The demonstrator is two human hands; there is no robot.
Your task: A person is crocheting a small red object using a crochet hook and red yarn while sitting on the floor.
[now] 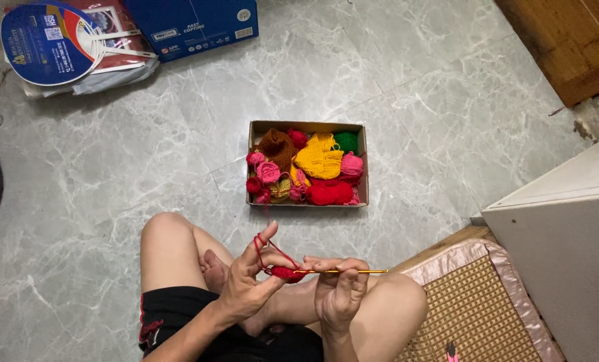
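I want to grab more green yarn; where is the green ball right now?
In the head view, the green ball sits in the far right corner of the cardboard box on the floor, beside the yellow yarn and above the pink ball.

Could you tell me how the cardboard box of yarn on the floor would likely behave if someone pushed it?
The cardboard box sits flat on smooth marbled floor tiles, so it would probably slide rather than tip. It holds only yarn balls, so it is likely light. The yarn is heaped above the rim, so a sharp shove might spill a ball.
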